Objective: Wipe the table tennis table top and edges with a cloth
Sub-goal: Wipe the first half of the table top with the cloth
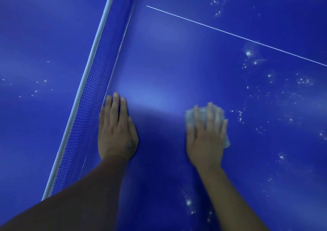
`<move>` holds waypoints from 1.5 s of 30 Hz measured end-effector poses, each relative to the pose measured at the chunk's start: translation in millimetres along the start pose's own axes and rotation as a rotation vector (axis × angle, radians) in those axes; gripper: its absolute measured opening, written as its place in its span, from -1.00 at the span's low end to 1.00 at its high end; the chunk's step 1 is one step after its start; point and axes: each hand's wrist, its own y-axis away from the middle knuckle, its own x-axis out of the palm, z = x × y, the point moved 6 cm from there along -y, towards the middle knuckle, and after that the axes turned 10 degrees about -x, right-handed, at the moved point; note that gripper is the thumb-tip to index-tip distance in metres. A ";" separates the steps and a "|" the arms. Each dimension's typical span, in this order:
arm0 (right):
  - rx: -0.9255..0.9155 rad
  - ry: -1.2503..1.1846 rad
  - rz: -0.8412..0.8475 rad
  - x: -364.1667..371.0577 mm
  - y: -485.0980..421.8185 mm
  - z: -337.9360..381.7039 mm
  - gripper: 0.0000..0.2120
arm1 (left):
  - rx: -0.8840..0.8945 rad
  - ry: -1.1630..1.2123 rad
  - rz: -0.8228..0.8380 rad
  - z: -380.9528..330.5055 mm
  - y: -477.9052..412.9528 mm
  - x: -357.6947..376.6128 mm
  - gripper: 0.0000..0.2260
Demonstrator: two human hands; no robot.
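Left hand (115,129) is lying flat, palm down, on the blue surface (168,62), just beside the net (88,92); its fingers (115,103) are stretching out straight and close together, released, grasping nothing; whether its outer edge is touching the net's foot cannot be told. Right hand (205,137) is pressing down on a pale cloth (191,115), well apart from the left hand, to its right; its fingers are spreading straight over the cloth, not curling round it, so pressing rather than gripping; hand and cloth are showing blurred. Cloth is lying bunched on the surface under the right palm and fingers, peeking out past the fingertips and at the hand's right edge. Net is running diagonally from lower left to top centre, a white tape (92,53) lining its top. A thin white line (230,33) is crossing the surface beyond the hands, slanting down to the right. White specks (248,53) are scattering over the surface right of the cloth and near the right forearm; a few are showing on the other side of the net.
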 end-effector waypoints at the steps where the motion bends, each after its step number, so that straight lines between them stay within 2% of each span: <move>1: 0.084 0.002 0.007 -3.4 -6.9 -19.5 -0.45 | -0.001 -0.001 -0.001 -0.1 0.1 0.2 -0.50; 4: 0.264 -0.017 0.009 -6.3 -30.9 -38.2 -0.42 | 0.011 -0.018 0.006 1.0 -0.6 2.7 -0.50; 6: 0.291 -0.046 -0.019 -6.5 -43.2 -15.4 -0.43 | 0.008 -0.020 0.010 2.1 -0.6 3.4 -0.49; 8: 0.180 -0.057 -0.057 -4.5 -47.7 27.8 -0.45 | 0.013 -0.019 0.000 1.6 -0.5 2.5 -0.49; 12: -0.211 -0.091 -0.050 11.3 -14.4 117.6 -0.50 | 0.025 -0.021 0.008 1.9 0.2 3.2 -0.48; 15: -0.278 -0.080 -0.019 14.3 12.0 110.5 -0.51 | 0.008 -0.018 0.026 2.3 1.4 2.1 -0.47; 17: -0.218 -0.040 -0.007 10.2 8.8 75.5 -0.51 | 0.002 0.000 0.013 0.5 2.1 -0.5 -0.48; 21: 0.032 0.018 0.057 -1.9 -29.6 -9.4 -0.44 | 0.001 0.014 -0.002 -0.8 2.1 -0.3 -0.49; 23: 0.117 -0.008 0.077 -5.5 -36.3 -16.0 -0.43 | 0.009 0.007 -0.002 0.1 3.8 -1.1 -0.49; 25: 0.099 -0.026 0.059 -5.6 -25.1 12.9 -0.44 | 0.022 0.007 -0.005 -0.1 4.7 -3.9 -0.49; 29: -0.134 -0.061 0.034 11.1 60.8 107.5 -0.49 | 0.037 -0.011 0.042 2.4 5.8 -4.0 -0.49; 32: -0.174 -0.151 -0.002 13.0 130.8 130.7 -0.51 | 0.124 -0.030 0.047 17.7 42.8 -10.4 -0.52; 36: -0.236 -0.090 0.088 10.3 132.0 90.1 -0.49 | 0.115 -0.005 0.072 51.3 125.1 -20.9 -0.50; 39: -0.051 -0.003 0.079 1.1 81.3 15.6 -0.45 | 0.137 -0.001 0.074 58.0 138.8 -20.1 -0.51; 42: 0.188 -0.055 0.136 -4.9 40.3 -56.4 -0.34 | 0.143 -0.015 0.044 57.3 135.6 -17.5 -0.52; 45: 0.210 -0.090 0.108 -8.9 29.1 -51.0 -0.35 | 0.145 -0.010 0.040 57.7 137.8 -17.4 -0.52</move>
